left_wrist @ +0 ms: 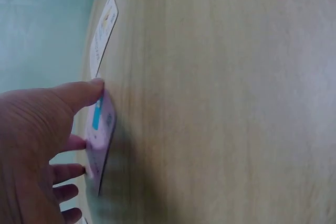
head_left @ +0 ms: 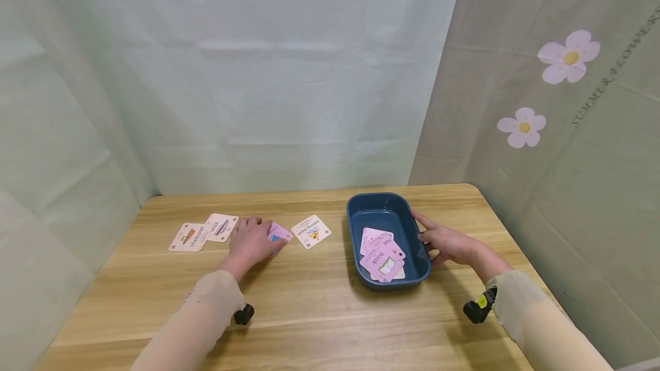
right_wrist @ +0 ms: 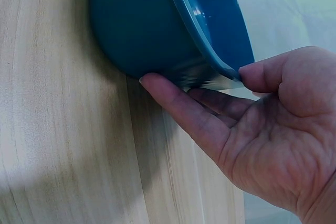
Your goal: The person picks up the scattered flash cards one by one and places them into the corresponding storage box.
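My left hand (head_left: 251, 241) is over a pink card (head_left: 279, 233) with a blue picture, partly hidden by the fingers. Close up in the left wrist view, the thumb and fingertips hold the pink card (left_wrist: 101, 132) at its edges. To its right lies a white "sailing boat" card (head_left: 311, 231). My right hand (head_left: 450, 243) holds the right side of a dark blue tray (head_left: 427, 271), thumb at the rim and fingers against the outer wall in the right wrist view. Inside the tray are several cards, with a pink "book" card (head_left: 384, 262) on top.
Left of the left hand lie a white "lifeboat" card (head_left: 188, 237) and a white "ship" card (head_left: 222, 227), which overlap. The wooden table (head_left: 309, 325) meets a pale curtain (head_left: 268, 102) at the back and sides.
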Motion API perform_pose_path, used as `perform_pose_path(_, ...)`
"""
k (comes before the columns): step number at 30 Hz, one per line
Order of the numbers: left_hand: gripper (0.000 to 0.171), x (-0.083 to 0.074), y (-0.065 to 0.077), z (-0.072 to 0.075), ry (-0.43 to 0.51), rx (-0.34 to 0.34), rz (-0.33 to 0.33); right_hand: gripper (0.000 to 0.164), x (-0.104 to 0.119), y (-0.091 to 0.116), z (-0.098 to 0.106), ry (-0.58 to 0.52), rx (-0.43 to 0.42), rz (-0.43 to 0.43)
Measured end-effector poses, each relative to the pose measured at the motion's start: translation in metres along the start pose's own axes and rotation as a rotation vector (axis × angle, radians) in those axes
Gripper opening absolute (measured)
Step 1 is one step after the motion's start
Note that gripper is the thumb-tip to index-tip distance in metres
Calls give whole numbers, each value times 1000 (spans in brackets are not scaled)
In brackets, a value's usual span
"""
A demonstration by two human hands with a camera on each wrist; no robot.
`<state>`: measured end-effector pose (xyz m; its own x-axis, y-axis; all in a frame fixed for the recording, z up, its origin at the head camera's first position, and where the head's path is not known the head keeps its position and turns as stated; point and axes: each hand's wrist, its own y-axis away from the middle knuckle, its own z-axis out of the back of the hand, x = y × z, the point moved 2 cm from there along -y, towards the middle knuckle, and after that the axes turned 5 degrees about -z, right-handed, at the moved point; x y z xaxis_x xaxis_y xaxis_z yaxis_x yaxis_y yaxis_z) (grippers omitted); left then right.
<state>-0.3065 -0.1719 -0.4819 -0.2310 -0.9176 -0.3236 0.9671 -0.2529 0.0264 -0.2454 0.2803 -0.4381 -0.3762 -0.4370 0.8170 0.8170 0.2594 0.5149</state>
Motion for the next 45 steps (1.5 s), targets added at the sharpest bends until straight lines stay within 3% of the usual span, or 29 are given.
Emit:
perform_pose_path(6,73,-2,6,8,21,69,-61,72,-1,0,1,2,-4,-3)
perform_pose_path(10,78,-1,7,9,23,70,-78,72,-1,0,1,8,0,0)
perform_pose_path(21,85,-2,1,-1,-7,14,-36,71,-1,-1,0,5,5,0)
perform_pose_path(31,81,-1,-2,2,59,-22,-3,73,-1,-1,1,0,-1,0)
perform_pose_path(38,63,1,-6,9,91,2,35,73,-1,-1,0,4,-3,-1)
perform_pose_path(45,38,6,-3,21,134,22,14,73,-1,-2,1,7,-6,-2)
